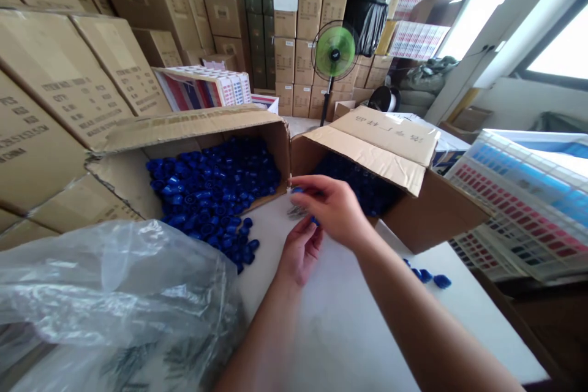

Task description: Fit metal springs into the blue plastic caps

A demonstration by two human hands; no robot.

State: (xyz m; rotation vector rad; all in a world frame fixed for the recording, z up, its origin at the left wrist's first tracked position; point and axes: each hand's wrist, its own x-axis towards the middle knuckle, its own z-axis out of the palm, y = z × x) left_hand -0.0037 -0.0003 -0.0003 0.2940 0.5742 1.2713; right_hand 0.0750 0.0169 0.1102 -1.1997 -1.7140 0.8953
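Note:
My right hand (337,205) reaches in from the right and pinches a small blue plastic cap (297,190) between thumb and fingers. Just below it, my left hand (301,248) is palm up with bent fingers, closed on another small blue piece (315,220), mostly hidden. Beyond the fingertips are some small greyish, shiny parts (296,213), too blurred to name. To the left, a tipped cardboard box (124,177) spills a heap of blue caps (215,190) onto the white table (335,324). A second open box (422,208) on the right also holds blue pieces, in shadow.
A clear plastic bag (138,282) covers the table's left front. Several loose blue caps (441,282) lie near the right edge. Plastic crates (519,196) stand at the right. Behind are a green fan (335,52) and stacked cartons (307,30).

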